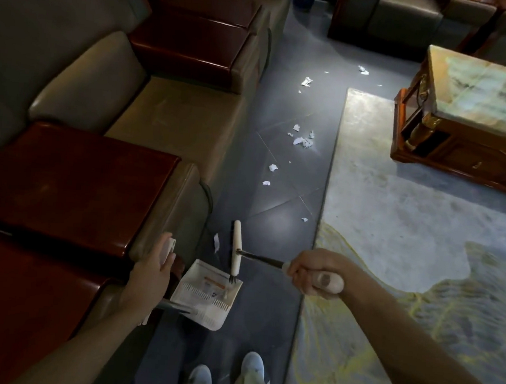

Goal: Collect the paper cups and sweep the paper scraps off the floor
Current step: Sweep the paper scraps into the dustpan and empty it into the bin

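My right hand (315, 274) grips the white end of a broom handle; its white broom head (236, 248) rests on the grey floor, its near end over the dustpan. My left hand (151, 270) holds the white top of the dustpan handle. The white dustpan (204, 294) sits on the floor beside the sofa arm, holding a little debris. One paper scrap (216, 242) lies just left of the broom head. Several more paper scraps (302, 139) trail away along the floor strip. No paper cup is visible.
A sofa with dark red wooden armrests (73, 183) lines the left side. A pale patterned rug (408, 240) covers the right. A wooden coffee table with a marble top (471, 100) stands at the far right. My shoes (251, 366) show at the bottom.
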A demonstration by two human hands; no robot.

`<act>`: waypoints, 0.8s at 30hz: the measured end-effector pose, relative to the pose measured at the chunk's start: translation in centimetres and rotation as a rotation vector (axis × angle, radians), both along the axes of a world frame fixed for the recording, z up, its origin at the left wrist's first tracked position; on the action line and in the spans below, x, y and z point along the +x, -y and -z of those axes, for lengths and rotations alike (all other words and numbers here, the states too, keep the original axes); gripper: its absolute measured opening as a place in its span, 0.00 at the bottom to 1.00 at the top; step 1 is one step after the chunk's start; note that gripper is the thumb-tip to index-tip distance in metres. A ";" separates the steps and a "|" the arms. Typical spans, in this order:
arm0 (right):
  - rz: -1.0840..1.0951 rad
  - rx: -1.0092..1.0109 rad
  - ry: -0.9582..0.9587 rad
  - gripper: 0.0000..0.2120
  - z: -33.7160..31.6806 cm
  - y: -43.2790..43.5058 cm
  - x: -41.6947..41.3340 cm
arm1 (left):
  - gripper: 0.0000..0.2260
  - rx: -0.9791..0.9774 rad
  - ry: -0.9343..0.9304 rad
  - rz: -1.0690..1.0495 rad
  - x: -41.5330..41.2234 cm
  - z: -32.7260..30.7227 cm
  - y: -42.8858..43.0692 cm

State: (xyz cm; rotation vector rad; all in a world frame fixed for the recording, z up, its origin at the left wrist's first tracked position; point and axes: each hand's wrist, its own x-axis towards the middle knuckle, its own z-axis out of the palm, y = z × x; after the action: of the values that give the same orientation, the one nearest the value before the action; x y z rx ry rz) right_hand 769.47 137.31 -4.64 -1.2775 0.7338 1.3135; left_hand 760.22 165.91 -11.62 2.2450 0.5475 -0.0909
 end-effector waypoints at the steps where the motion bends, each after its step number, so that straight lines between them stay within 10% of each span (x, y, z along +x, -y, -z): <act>1: -0.241 -0.162 0.124 0.25 -0.2 -0.8 0.4 | 0.18 0.017 -0.006 -0.025 -0.6 -0.2 -0.1; 6: -1.151 -0.520 0.662 0.09 3.7 -4.9 1.6 | 0.17 0.072 -0.025 -0.067 -2.8 0.0 -0.3; 18: -1.310 -0.397 0.442 0.09 5.3 -5.6 -3.5 | 0.17 -0.052 -0.007 -0.071 -1.9 1.5 -0.6; 24: -0.950 -0.415 0.438 0.20 -2.8 0.5 -2.7 | 0.17 -0.040 0.100 0.108 -1.2 1.6 0.4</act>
State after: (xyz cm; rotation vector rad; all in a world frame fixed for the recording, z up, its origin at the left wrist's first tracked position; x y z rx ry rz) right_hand 766.81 136.84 -1.84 -2.3245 0.0393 1.5448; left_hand 759.05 165.56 -13.22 2.2260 0.3673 -0.0437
